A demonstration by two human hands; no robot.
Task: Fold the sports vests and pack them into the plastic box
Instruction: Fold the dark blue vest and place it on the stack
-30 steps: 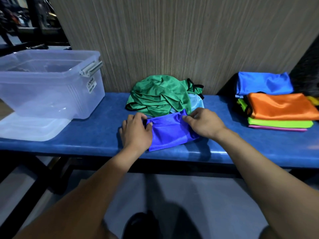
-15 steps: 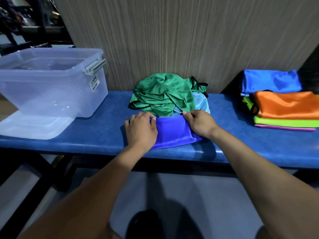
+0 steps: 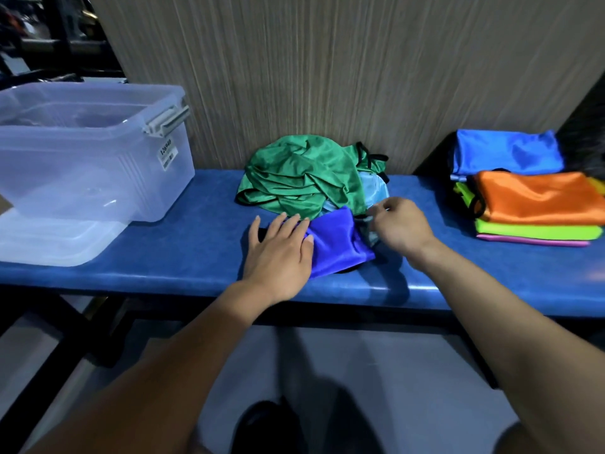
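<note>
A folded purple-blue vest (image 3: 337,244) lies on the blue bench (image 3: 196,244) near its front edge. My left hand (image 3: 280,249) lies flat on the vest's left part, fingers straight. My right hand (image 3: 397,226) hovers at the vest's right end with curled fingers pinching a dark strap or edge of cloth there. Behind them sits a crumpled green vest (image 3: 301,180) on top of a light blue vest (image 3: 375,191). The clear plastic box (image 3: 98,158) stands at the bench's left end.
A stack of folded vests lies at the right: blue (image 3: 507,155) at the back, orange (image 3: 537,198) over lime green (image 3: 537,231) and pink. The box's clear lid (image 3: 55,240) lies under the box. A wood-grain wall runs behind the bench.
My left hand has flattened out on the purple-blue vest. My right hand let go of the vest's top edge and moved right, pinching cloth at its right end.
</note>
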